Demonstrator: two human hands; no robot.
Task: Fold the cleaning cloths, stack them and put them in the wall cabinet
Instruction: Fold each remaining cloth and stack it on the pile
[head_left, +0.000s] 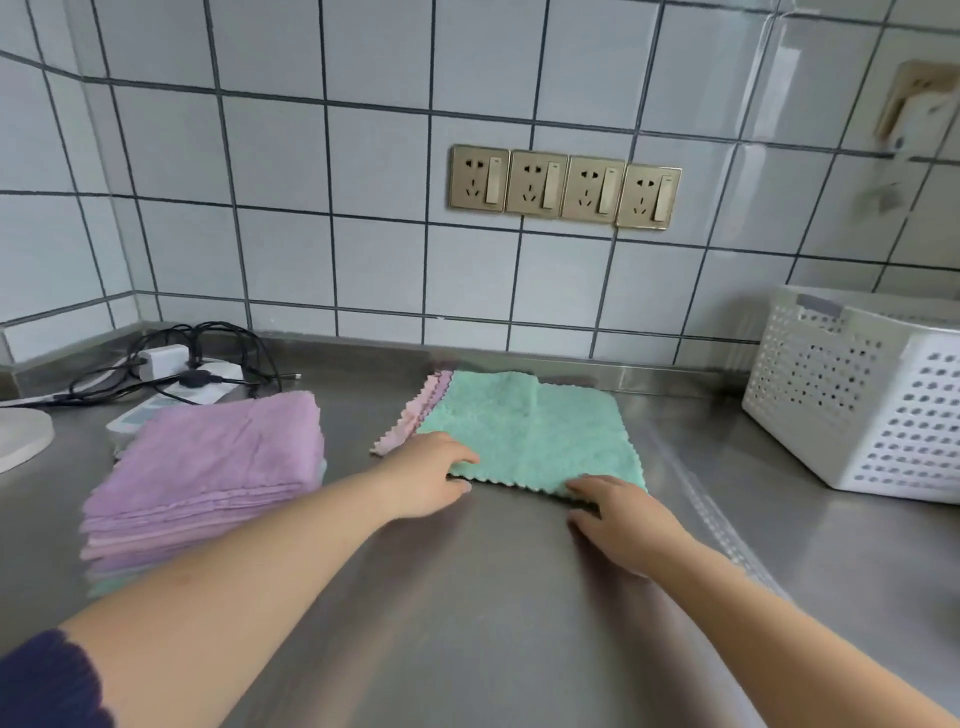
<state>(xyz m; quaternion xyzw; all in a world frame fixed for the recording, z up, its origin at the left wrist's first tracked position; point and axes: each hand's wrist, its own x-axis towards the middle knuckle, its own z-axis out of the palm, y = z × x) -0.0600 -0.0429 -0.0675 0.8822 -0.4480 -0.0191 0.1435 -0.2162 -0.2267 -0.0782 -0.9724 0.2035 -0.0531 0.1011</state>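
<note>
I'm looking down at a brushed stainless-steel counter that runs back to a wall of pale square tiles with dark grout, the wall turning a corner at the far left. Four brass-coloured sockets sit in a row on the tiles above the work area. The green cloth lies flat and unfolded near the back of the counter, on top of a few more open cloths whose pink and lilac zigzag edges peek out along its left side. My left hand rests at the near-left corner of the green cloth, fingers curled loosely over the edge, and I cannot tell whether they have actually pinched it. My right hand lies at the near-right corner, fingers together and fairly flat, fingertips touching the scalloped hem; whether it grips the fabric I cannot tell either. To the left, well apart from the green cloth, stands a stack of folded cloths, lilac on top with pink and green layers showing lower down. Behind the stack, in the corner, a white power strip with a charger and tangled black cables lies on the steel. A white perforated basket stands at the right, against the wall.
</note>
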